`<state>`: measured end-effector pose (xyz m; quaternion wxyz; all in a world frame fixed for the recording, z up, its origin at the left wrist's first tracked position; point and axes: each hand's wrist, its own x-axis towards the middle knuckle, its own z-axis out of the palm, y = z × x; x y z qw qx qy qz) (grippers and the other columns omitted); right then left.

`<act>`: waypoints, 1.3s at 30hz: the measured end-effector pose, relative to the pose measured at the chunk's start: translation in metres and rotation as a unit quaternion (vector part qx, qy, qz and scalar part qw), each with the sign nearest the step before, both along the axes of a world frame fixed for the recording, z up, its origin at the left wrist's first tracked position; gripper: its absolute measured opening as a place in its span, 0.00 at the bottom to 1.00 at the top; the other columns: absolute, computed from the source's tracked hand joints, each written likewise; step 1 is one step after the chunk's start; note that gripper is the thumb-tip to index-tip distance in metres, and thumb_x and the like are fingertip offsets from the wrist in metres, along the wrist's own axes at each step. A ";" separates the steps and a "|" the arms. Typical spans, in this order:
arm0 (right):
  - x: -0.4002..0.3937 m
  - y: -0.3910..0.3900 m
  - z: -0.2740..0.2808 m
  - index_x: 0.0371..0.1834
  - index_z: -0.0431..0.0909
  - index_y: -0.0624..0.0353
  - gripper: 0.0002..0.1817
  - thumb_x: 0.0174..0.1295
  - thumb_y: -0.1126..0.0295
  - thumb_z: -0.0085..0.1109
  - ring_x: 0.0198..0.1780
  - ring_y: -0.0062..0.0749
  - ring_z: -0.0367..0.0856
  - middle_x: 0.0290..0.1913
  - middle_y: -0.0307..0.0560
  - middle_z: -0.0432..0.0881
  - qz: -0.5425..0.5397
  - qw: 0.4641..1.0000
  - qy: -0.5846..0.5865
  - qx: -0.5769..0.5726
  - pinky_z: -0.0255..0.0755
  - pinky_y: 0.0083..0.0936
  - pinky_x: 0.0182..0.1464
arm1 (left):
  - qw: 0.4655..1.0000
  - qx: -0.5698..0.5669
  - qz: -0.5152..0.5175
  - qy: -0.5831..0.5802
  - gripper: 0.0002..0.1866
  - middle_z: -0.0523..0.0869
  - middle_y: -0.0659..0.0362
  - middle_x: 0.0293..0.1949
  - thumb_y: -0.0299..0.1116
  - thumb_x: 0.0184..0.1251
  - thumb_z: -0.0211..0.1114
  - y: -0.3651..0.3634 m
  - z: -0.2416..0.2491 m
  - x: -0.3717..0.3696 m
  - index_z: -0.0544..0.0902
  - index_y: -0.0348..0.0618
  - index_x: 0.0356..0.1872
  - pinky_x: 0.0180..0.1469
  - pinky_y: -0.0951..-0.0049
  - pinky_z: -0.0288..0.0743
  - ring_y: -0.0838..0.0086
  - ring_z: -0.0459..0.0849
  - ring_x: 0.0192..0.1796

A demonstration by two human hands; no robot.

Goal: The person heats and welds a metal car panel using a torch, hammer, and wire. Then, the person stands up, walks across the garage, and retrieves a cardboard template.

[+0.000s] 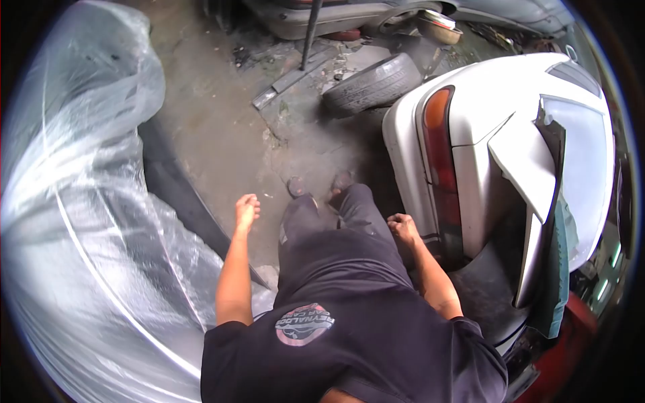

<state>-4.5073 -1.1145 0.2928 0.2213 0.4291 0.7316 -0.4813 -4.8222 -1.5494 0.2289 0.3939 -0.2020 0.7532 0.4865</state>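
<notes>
Over the floor, on the left side of my body, hangs my left hand (247, 212), its fingers curled in and nothing visible in them. The plastic sheeting (114, 221) lies to its left, apart from it. My right hand (403, 229) is beside my right thigh with its fingers curled; whether it holds something small cannot be made out. Close to its right is the rear of a white car (470, 154) with a red and orange tail light (440, 134). Neither hand visibly touches the sheeting or the car.
A loose tire (373, 84) lies on the floor ahead, near a metal bar (289, 84) and an upright pole (311, 33). Another car (336, 17) stands behind them. A bent white panel (527, 161) juts from the white car.
</notes>
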 end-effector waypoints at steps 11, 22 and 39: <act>-0.139 0.061 -0.041 0.42 0.86 0.65 0.15 0.56 0.68 0.58 0.45 0.40 0.86 0.39 0.55 0.87 0.009 1.000 -0.009 -0.008 0.77 0.32 0.51 | 0.999 -0.031 -0.007 -0.039 0.15 0.86 0.59 0.39 0.36 0.73 0.61 0.079 0.021 -0.063 0.81 0.43 0.56 0.33 0.71 0.81 0.73 0.84 0.35; -0.243 0.133 -0.049 0.39 0.85 0.67 0.11 0.56 0.77 0.56 0.42 0.36 0.87 0.35 0.53 0.88 -0.033 0.995 0.039 -0.089 0.78 0.29 0.49 | 0.994 -0.064 -0.061 -0.066 0.13 0.86 0.61 0.37 0.36 0.72 0.60 0.150 0.062 -0.074 0.84 0.43 0.52 0.34 0.73 0.76 0.76 0.82 0.36; -0.182 0.124 -0.032 0.33 0.83 0.69 0.14 0.47 0.82 0.47 0.28 0.24 0.77 0.28 0.45 0.83 -0.129 0.987 -0.012 -0.092 0.70 0.22 0.30 | 0.985 -0.028 -0.150 -0.081 0.15 0.86 0.60 0.39 0.36 0.71 0.61 0.195 0.016 -0.152 0.84 0.42 0.53 0.36 0.74 0.78 0.77 0.82 0.36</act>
